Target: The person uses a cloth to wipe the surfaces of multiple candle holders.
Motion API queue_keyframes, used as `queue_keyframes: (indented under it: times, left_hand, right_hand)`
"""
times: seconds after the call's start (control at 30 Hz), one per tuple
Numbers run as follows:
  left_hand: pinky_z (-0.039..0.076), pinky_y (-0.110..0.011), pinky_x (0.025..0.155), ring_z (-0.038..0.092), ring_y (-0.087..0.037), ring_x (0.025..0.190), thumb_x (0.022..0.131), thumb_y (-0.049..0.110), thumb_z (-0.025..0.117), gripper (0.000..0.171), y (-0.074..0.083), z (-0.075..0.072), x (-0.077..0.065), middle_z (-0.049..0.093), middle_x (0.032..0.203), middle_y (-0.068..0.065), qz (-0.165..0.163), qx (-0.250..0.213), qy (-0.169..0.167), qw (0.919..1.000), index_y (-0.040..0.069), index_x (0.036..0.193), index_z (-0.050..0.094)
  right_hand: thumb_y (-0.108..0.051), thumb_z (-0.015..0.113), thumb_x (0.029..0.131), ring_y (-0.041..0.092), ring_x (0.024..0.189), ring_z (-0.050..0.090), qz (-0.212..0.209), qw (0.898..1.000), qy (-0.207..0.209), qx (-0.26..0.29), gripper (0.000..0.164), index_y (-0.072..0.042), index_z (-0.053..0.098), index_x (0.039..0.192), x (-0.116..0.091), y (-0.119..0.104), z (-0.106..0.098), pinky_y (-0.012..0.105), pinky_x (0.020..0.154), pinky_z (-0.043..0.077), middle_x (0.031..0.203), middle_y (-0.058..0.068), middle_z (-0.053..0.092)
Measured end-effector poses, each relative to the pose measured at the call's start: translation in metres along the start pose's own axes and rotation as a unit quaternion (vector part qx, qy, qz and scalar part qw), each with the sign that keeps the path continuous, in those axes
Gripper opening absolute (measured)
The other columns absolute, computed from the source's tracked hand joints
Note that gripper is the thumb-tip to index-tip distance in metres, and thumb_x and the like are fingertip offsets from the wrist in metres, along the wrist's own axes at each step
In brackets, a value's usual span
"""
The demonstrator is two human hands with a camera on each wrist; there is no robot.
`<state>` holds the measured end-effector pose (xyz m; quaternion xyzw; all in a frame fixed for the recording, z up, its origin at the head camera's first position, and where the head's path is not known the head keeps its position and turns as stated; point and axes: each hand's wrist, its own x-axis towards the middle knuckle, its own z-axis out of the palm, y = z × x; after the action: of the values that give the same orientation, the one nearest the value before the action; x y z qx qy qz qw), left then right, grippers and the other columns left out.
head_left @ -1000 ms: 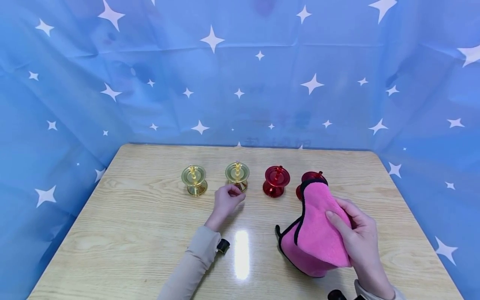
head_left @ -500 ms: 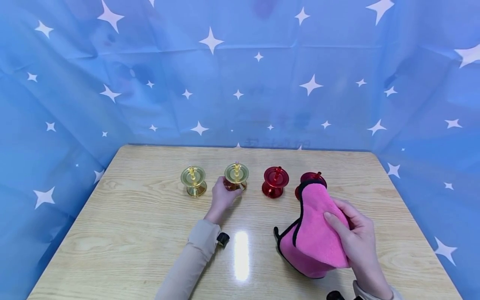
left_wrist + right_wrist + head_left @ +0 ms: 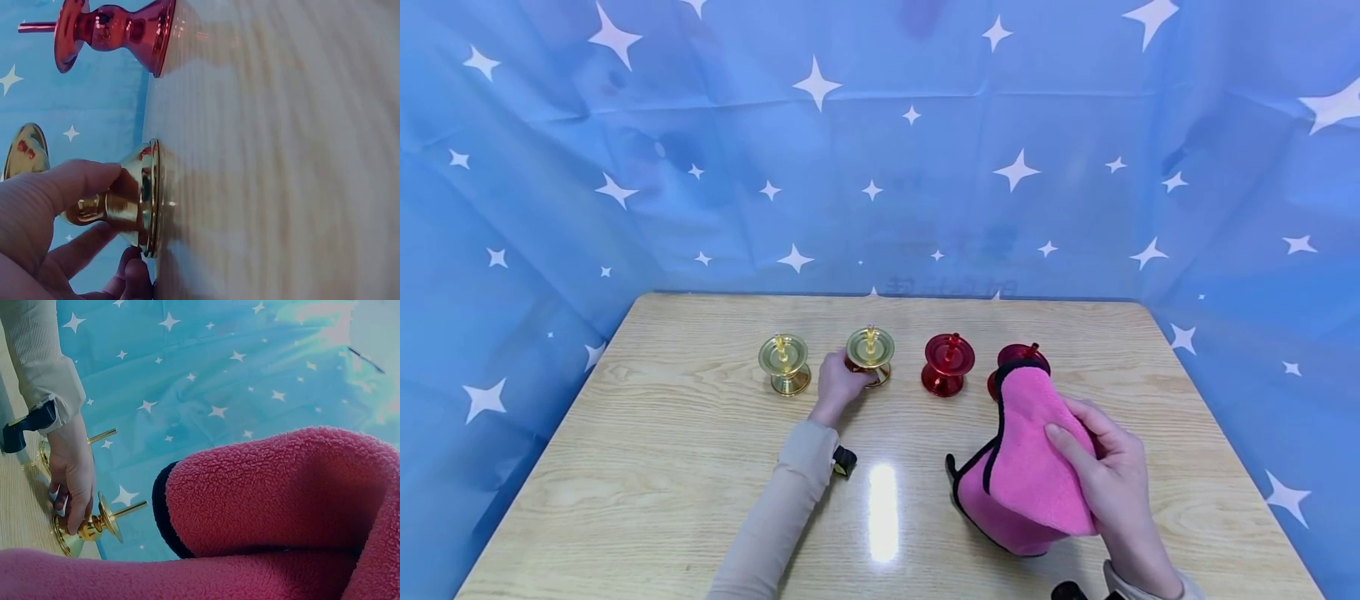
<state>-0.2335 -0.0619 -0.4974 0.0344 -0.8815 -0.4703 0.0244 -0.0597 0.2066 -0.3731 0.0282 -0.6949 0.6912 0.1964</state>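
Observation:
My left hand point(image 3: 841, 387) grips the low stem of a gold candle holder point(image 3: 870, 347), the second from the left in a row. In the left wrist view the thumb lies along its flared base point(image 3: 134, 203), with fingers around the other side. The holder stands upright, its foot at the tabletop. A pink towel point(image 3: 1037, 454) with black edging hangs folded from my right hand point(image 3: 1120, 471), pinched between thumb and fingers. Fuzzy towel point(image 3: 269, 494) fills much of the right wrist view, where the right hand itself is out of sight.
Another gold candle holder point(image 3: 783, 354) stands left of the gripped one. To its right is a red candle holder point(image 3: 948, 360), then a second red candle holder point(image 3: 1021, 357) partly covered by the towel. A blue star-patterned curtain point(image 3: 880, 150) borders the wooden table point(image 3: 647, 467).
The left hand has moved slightly forward and left, from just in front of the gold candle holder to gripping its lower part. The right hand keeps holding the towel in place.

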Motion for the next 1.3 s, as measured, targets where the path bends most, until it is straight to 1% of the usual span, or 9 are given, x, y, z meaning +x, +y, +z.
queue_keyframes:
  times: [0.17, 0.37, 0.5, 0.67, 0.9, 1.0, 1.1, 1.17, 1.3]
  left_hand:
    - [0.047, -0.043, 0.077, 0.063, -0.029, 0.087, 0.067, 0.017, 0.081, 0.03, 0.001, -0.001, 0.0, 0.07, 0.088, -0.01, -0.003, 0.031, 0.001, 0.9995, 0.004, 0.092, 0.07]
    - [0.044, -0.046, 0.082, 0.059, -0.03, 0.093, 0.069, 0.02, 0.081, 0.03, 0.0, -0.001, -0.001, 0.065, 0.095, -0.012, -0.005, 0.039, 0.008, 0.9992, 0.004, 0.093, 0.071]
    - [0.043, -0.045, 0.08, 0.059, -0.028, 0.09, 0.069, 0.02, 0.08, 0.024, -0.001, -0.001, -0.001, 0.065, 0.09, -0.01, 0.013, 0.033, 0.024, 0.9991, 0.006, 0.086, 0.071]
    - [0.045, -0.041, 0.076, 0.059, -0.027, 0.083, 0.07, 0.018, 0.08, 0.024, -0.001, 0.0, -0.003, 0.065, 0.085, -0.01, 0.029, -0.005, 0.041, 0.9987, 0.003, 0.087, 0.072]
    - [0.051, -0.038, 0.077, 0.063, -0.026, 0.086, 0.075, 0.007, 0.075, 0.022, -0.001, 0.0, -0.003, 0.07, 0.089, -0.014, 0.046, -0.095, 0.029, 0.9941, -0.002, 0.095, 0.071]
    - [0.052, -0.037, 0.078, 0.064, -0.026, 0.088, 0.076, 0.005, 0.074, 0.022, 0.001, -0.002, -0.005, 0.07, 0.09, -0.015, 0.061, -0.12, 0.026, 0.9906, -0.003, 0.097, 0.071]
    - [0.051, -0.037, 0.081, 0.064, -0.028, 0.092, 0.075, 0.004, 0.074, 0.024, 0.004, -0.004, -0.007, 0.069, 0.094, -0.017, 0.074, -0.131, 0.02, 0.9884, -0.005, 0.097, 0.07]
    - [0.051, -0.037, 0.083, 0.064, -0.029, 0.095, 0.075, 0.003, 0.073, 0.026, 0.006, -0.004, -0.009, 0.068, 0.098, -0.019, 0.073, -0.144, 0.01, 0.9868, -0.006, 0.099, 0.069]
    - [0.053, -0.032, 0.079, 0.063, -0.028, 0.098, 0.076, 0.004, 0.072, 0.028, 0.007, -0.005, -0.012, 0.067, 0.105, -0.019, 0.047, -0.171, -0.009, 0.9842, -0.004, 0.102, 0.069]
  right_hand:
    - [0.019, 0.056, 0.08, 0.008, 0.069, 0.06, -0.006, 1.0, -0.001, 0.005, 0.028, 0.006, 0.067, 0.103, 0.0, 0.001, 0.0, 0.017, 0.056, 0.047, 0.09, 0.0, 0.068]
    - [0.018, 0.057, 0.081, 0.007, 0.069, 0.06, -0.001, 1.0, 0.002, -0.004, 0.028, 0.005, 0.067, 0.103, 0.0, 0.0, 0.0, 0.016, 0.056, 0.047, 0.09, -0.001, 0.068]
    - [0.017, 0.057, 0.081, 0.007, 0.069, 0.06, 0.004, 1.0, 0.004, -0.009, 0.027, 0.005, 0.067, 0.103, -0.001, 0.0, 0.001, 0.016, 0.056, 0.047, 0.09, -0.001, 0.068]
    - [0.016, 0.058, 0.081, 0.007, 0.068, 0.06, 0.011, 1.0, 0.005, -0.019, 0.027, 0.004, 0.067, 0.103, -0.001, 0.0, 0.0, 0.017, 0.056, 0.047, 0.09, -0.001, 0.068]
    - [0.016, 0.058, 0.081, 0.007, 0.07, 0.06, 0.014, 1.0, 0.006, -0.024, 0.027, 0.003, 0.067, 0.103, -0.001, 0.0, 0.0, 0.017, 0.057, 0.047, 0.091, -0.002, 0.068]
    - [0.015, 0.059, 0.082, 0.007, 0.072, 0.06, 0.015, 0.999, 0.006, -0.032, 0.027, 0.003, 0.067, 0.104, 0.0, 0.0, 0.0, 0.016, 0.058, 0.047, 0.092, -0.003, 0.068]
    - [0.015, 0.059, 0.082, 0.007, 0.072, 0.06, 0.017, 0.999, 0.006, -0.033, 0.026, 0.003, 0.067, 0.104, 0.0, 0.0, 0.0, 0.016, 0.058, 0.047, 0.093, -0.003, 0.068]
    - [0.015, 0.059, 0.082, 0.006, 0.071, 0.06, 0.02, 0.999, 0.007, -0.031, 0.026, 0.003, 0.067, 0.104, 0.001, 0.0, 0.001, 0.016, 0.058, 0.047, 0.092, -0.003, 0.068]
    - [0.014, 0.059, 0.082, 0.006, 0.069, 0.061, 0.026, 0.999, 0.007, -0.028, 0.026, 0.002, 0.068, 0.103, 0.001, 0.0, 0.002, 0.016, 0.057, 0.048, 0.09, -0.003, 0.069]
